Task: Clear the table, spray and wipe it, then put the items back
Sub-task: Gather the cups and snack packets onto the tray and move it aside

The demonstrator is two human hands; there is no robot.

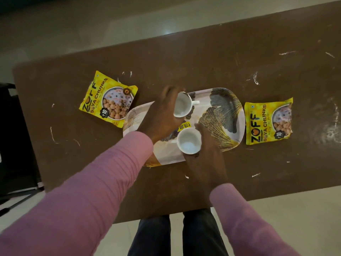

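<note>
A patterned tray (227, 115) with leaf prints lies in the middle of the brown table (203, 61). Over it, my left hand (160, 117) grips a white cup (181, 105) whose handle points right. My right hand (204, 159) grips a second white cup (189, 141) nearer to me. Both cups look empty. One yellow soya chunks packet (108, 98) lies left of the tray, and another soya chunks packet (268, 121) lies right of it.
White scratches and smears mark the tabletop, most heavily at the right end (334, 126). A dark piece of furniture (16, 141) stands by the table's left end. The near table edge runs just above my legs (177, 235). Pale tiled floor surrounds the table.
</note>
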